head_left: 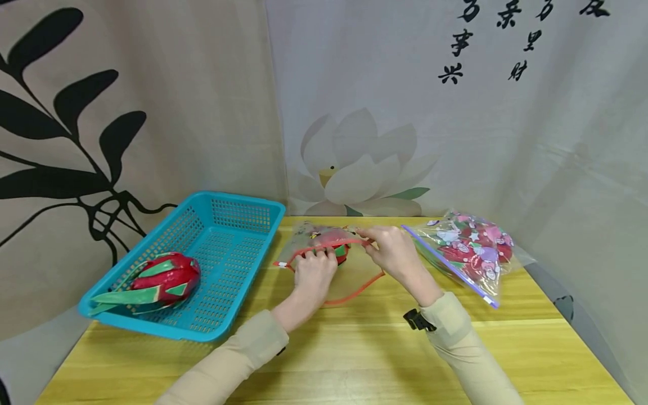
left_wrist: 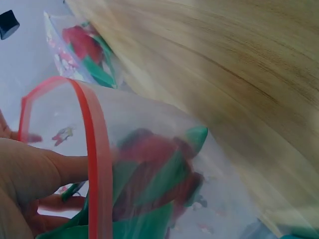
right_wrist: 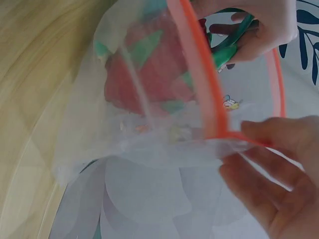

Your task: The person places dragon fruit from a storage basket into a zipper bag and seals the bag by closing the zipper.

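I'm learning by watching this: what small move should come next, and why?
I'd probably use the left grip to tuck the green leaves deeper into the clear bag. The red fruit already lies inside, but its leaves, held in those fingers, are at the open mouth, where the right grip pinches the red rim.

Curtained indoor spot, room type unclear: printed drapes (head_left: 212, 112), wooden table (head_left: 354, 360).

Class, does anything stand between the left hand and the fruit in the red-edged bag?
Nothing visible does: the left hand reaches into the open bag and grips green leaves of the fruit.
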Demonstrator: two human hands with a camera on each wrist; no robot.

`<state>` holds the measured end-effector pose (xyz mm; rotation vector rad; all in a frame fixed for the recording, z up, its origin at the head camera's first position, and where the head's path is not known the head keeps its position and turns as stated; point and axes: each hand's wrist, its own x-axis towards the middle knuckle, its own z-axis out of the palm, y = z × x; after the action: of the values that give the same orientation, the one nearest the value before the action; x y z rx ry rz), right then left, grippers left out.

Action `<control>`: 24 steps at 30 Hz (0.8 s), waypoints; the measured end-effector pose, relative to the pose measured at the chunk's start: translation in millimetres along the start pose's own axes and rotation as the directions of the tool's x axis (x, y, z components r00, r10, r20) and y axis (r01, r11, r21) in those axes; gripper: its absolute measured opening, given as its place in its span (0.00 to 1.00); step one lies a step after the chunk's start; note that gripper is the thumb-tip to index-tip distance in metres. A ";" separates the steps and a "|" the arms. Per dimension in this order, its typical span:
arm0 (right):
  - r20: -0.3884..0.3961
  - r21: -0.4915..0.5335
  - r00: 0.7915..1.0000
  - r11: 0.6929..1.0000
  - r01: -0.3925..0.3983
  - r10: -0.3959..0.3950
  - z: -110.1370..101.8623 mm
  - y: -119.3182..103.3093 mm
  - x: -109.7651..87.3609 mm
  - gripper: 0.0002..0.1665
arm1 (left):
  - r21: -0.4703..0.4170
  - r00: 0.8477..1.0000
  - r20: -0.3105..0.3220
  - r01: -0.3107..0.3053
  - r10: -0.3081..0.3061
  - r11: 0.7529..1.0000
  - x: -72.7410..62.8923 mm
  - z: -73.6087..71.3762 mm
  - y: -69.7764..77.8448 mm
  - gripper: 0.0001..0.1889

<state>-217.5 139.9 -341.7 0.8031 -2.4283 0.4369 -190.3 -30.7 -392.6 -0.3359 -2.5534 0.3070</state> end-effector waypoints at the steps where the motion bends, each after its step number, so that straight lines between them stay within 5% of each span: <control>1: 0.026 -0.003 1.000 1.000 -0.008 0.008 -0.4 0.2 -0.7 0.17 | -0.011 1.000 0.000 0.006 -0.006 1.000 -0.2 -0.4 -0.4 0.09; 5: 0.068 -0.010 0.997 0.999 -0.047 0.047 -1.7 1.0 -1.5 0.15 | -0.027 1.000 -0.007 0.020 -0.020 0.999 -0.4 -0.8 -1.6 0.07; 9: -0.011 0.002 0.999 0.999 -0.043 0.043 -1.5 0.8 1.1 0.08 | -0.015 0.999 -0.032 0.036 -0.037 0.999 -0.8 0.7 -1.2 0.11; 18: -0.078 0.079 0.996 0.996 0.047 -0.041 1.8 1.4 4.9 0.09 | 0.067 0.978 -0.206 0.011 0.003 0.998 -1.3 10.9 2.3 0.12; 24: -0.096 0.127 0.995 0.991 0.040 -0.028 0.5 3.0 6.0 0.09 | 0.081 0.969 -0.244 -0.005 0.025 0.997 3.6 18.8 -3.4 0.12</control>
<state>-223.5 139.3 -339.0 0.8576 -2.3142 0.6097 -204.1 -35.7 -405.5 -0.3403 -2.2901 0.3498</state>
